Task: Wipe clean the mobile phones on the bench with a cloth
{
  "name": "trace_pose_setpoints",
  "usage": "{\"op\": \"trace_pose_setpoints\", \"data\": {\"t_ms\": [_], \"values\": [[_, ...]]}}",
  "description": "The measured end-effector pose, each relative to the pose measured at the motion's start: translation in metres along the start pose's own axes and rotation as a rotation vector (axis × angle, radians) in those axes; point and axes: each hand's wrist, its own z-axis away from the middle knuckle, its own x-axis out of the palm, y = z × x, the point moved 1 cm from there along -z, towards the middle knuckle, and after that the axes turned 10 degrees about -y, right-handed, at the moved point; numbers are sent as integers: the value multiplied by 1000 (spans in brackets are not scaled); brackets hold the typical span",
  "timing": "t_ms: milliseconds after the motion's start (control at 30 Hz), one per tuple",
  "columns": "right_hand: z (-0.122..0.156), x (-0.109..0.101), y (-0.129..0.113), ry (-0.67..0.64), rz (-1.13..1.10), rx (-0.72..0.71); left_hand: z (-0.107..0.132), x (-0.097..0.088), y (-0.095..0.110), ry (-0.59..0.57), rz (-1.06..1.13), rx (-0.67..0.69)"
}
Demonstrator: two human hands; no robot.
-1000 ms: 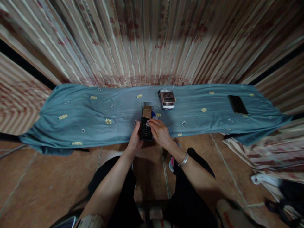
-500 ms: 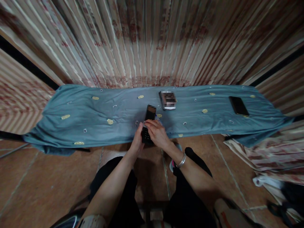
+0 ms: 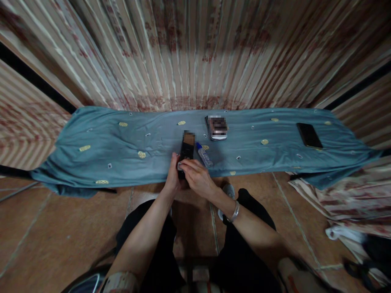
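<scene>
- Both of your hands meet at the near edge of the teal cloth (image 3: 100,156), and between them you've got the black handset (image 3: 186,151).
- Your left hand (image 3: 172,179) is wrapped around the handset's lower end from the left, fingers closed on it.
- Your right hand (image 3: 197,181) comes over from the right, fingers curled down onto the handset's lower half, covering the keys there; a pale bit shows at the fingertips, too small to make out.
- That handset is a long, slim bar, matte black, with a brownish panel at its far end; it lies lengthwise away from you on the cloth, right at the front hem.
- Any lettering on it is blurred, so nothing reads.
- Just to its right lies a small clear bottle (image 3: 204,154) with a blue cap, on its side, tilted.
- Farther back sits a squarish packet (image 3: 217,127), its face blurred.
- Well off to the right, a flat black phone (image 3: 309,135) rests glossy side up.
- The cloth is soft, wrinkled, dotted with little yellow ovals and draping at both ends.
- A silver bangle (image 3: 234,211) circles your right wrist.
- Behind hangs a pleated curtain (image 3: 195,53), cream and red striped; below is brown tile floor (image 3: 55,232).
</scene>
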Motion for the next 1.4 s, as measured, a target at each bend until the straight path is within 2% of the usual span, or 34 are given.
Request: {"op": "trace_pose_setpoints", "data": {"t_ms": [100,467,800,1033,1200,1400], "values": [[2,1,-3,8,12,-20,0,1,2,12,-9,24],[6,1,-10,10,2,-68,7,13,15,-38,-80,-23],[9,1,-14,19,36,-134,7,16,23,32,-55,-25],[8,-4,-18,-41,110,-144,9,21,16,54,-30,-96],[8,-3,-15,13,150,-145,10,21,16,24,-19,-73],[10,-5,-7,23,110,-124,9,16,26,19,-36,9]]}}
